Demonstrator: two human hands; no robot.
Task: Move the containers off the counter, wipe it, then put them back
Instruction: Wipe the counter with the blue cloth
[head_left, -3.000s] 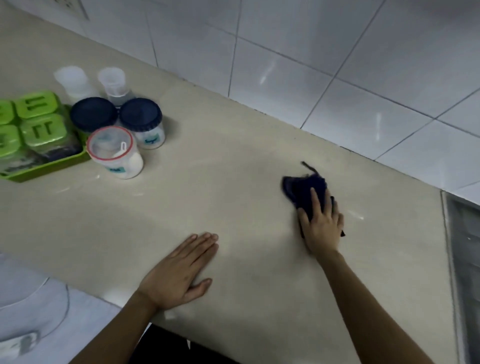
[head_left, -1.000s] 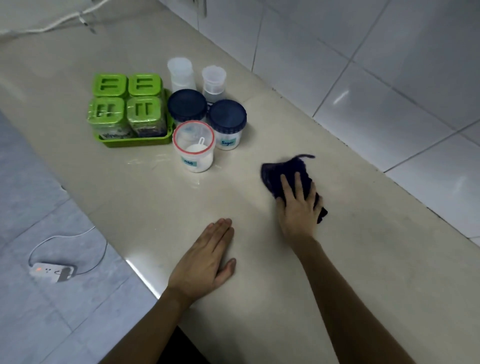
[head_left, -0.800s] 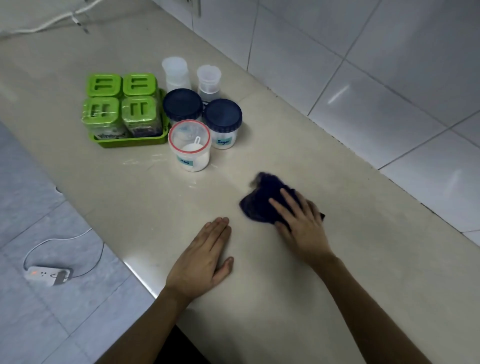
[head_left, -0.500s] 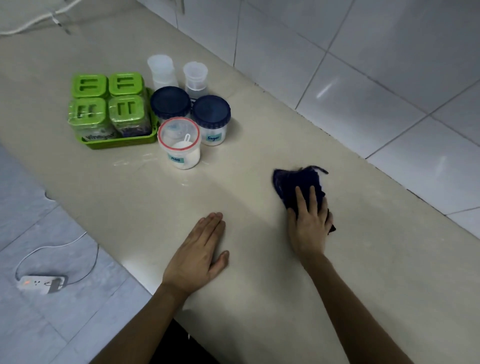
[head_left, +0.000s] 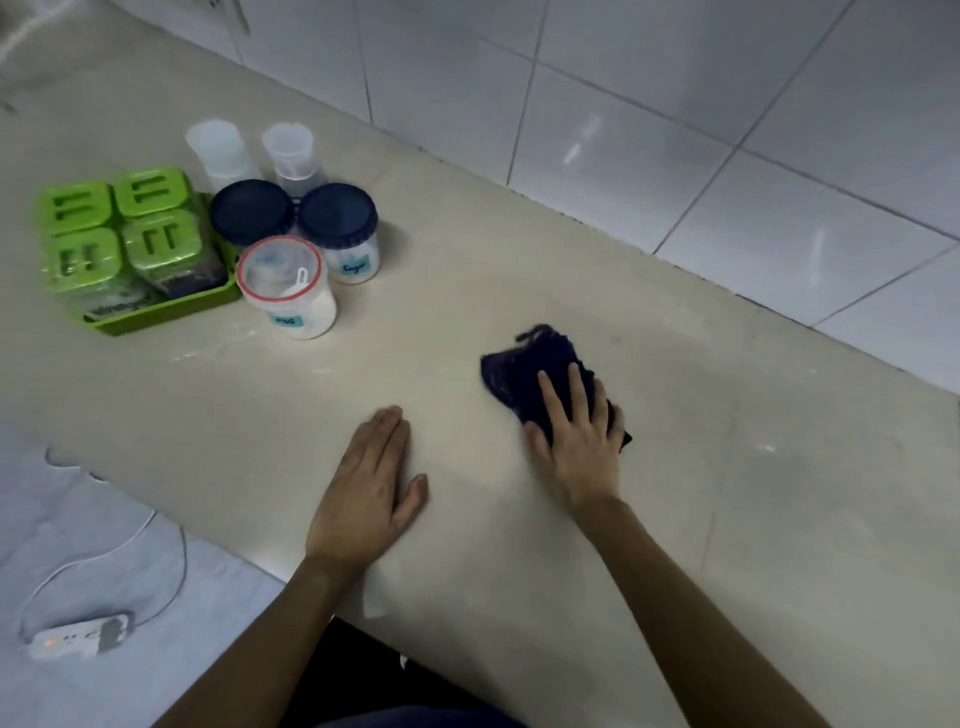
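My right hand (head_left: 576, 441) presses flat on a dark blue cloth (head_left: 524, 371) in the middle of the beige counter (head_left: 675, 519). My left hand (head_left: 369, 493) lies flat and empty on the counter near its front edge. At the far left stand the containers: a green tray (head_left: 171, 312) with several green-lidded jars (head_left: 156, 239), two jars with dark blue lids (head_left: 337, 215), a red-rimmed jar (head_left: 285, 286) of white powder with a scoop, and two clear cups (head_left: 288, 150) behind them.
A white tiled wall (head_left: 675, 130) runs along the counter's back edge. Left of the counter, on the grey floor, lies a white power strip (head_left: 78, 634) with its cable. Faint white streaks mark the counter in front of the jars.
My right hand has swept the cloth left, right and back toward the middle of the counter. The left hand has stayed flat in place. The containers have not moved.
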